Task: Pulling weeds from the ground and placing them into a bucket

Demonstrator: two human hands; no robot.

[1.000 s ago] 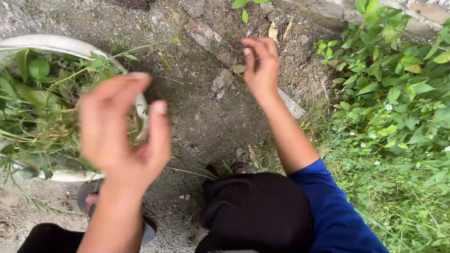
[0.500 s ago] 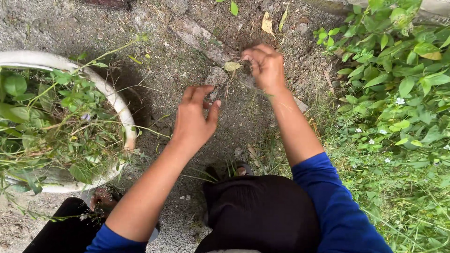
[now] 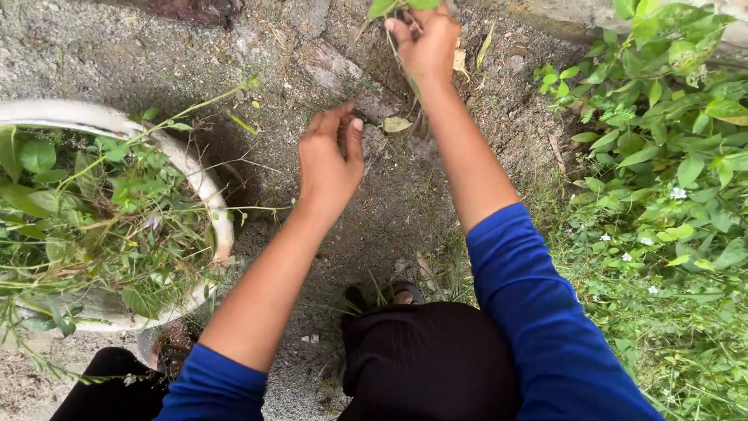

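Bare grey soil (image 3: 156,54) under daylight; leafy groundcover (image 3: 662,195) right, perhaps a concrete ledge (image 3: 576,12) behind.

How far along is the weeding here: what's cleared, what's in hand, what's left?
Done: the white basin already holds a heap of pulled greenery, and the ground in front is mostly bare soil. In hand: the right hand grips a small green weed at the top edge; the left hand hovers empty. Left: the dense patch of weeds on the right stands untouched.
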